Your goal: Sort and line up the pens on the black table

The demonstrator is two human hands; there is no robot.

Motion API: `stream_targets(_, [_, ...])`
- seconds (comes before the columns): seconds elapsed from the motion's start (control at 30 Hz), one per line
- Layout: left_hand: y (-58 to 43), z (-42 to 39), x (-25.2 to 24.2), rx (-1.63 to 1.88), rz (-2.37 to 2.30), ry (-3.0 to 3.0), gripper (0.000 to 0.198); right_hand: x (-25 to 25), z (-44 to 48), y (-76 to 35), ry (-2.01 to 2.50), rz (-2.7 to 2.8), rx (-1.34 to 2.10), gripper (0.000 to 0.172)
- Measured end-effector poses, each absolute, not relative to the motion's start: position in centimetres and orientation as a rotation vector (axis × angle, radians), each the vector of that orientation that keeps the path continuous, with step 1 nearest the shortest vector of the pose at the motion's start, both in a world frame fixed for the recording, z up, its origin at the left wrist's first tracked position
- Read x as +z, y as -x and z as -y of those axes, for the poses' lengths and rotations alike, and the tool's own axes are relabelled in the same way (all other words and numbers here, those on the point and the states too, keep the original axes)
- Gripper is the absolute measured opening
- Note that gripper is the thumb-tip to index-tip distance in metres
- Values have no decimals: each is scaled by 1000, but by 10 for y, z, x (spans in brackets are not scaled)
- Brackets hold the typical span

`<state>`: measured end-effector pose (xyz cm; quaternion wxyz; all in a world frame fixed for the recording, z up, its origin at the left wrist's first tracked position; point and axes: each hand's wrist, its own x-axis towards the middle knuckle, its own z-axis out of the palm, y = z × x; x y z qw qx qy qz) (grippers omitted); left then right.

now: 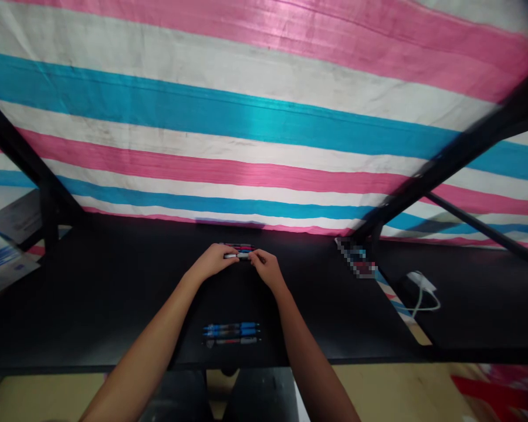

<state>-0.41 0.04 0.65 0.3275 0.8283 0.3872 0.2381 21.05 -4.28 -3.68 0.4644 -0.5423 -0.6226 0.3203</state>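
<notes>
Both hands meet at the far middle of the black surface (114,293), close to the striped pink, white and blue sheet (255,117) that hangs behind it. The left hand (213,262) and the right hand (266,266) are each closed by the fingertips on one pen (240,255), which lies crosswise between them: the left hand pinches its left end, the right hand its right end, so the pen bridges the small gap between the two. Just behind that pen, touching or nearly touching the fingers, lies a small bunch of pens (237,247) with dark and red parts; how many there are is too small to tell. Nearer the person, well apart from the hands and between the forearms, a second group of pens (232,333) lies side by side near the front edge, two blue ones and a darker one. Off to the right, a white charger with its cable (420,284) rests on a neighbouring dark surface.
</notes>
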Motion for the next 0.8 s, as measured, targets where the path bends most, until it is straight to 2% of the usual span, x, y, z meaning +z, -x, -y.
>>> stream_targets(0.23, [3,-1,5,590,-1024,-2179,25,-39,41,-211,1252,1508,821,25])
stream_targets(0.4, [2,-1,4,581,-986,-2199,25,-37,42,-215,1411,1568,708,42])
stream_targets(0.53, [4,-1,4,608,-1009,-2166,27,-37,43,-211,1288,1481,809,29])
stream_targets(0.67, [3,-1,5,586,-1008,-2192,27,-37,43,-210,1294,1528,816,27])
stream_targets(0.8, [0,1,6,560,-980,-2232,24,-36,43,-213,1378,1573,747,40])
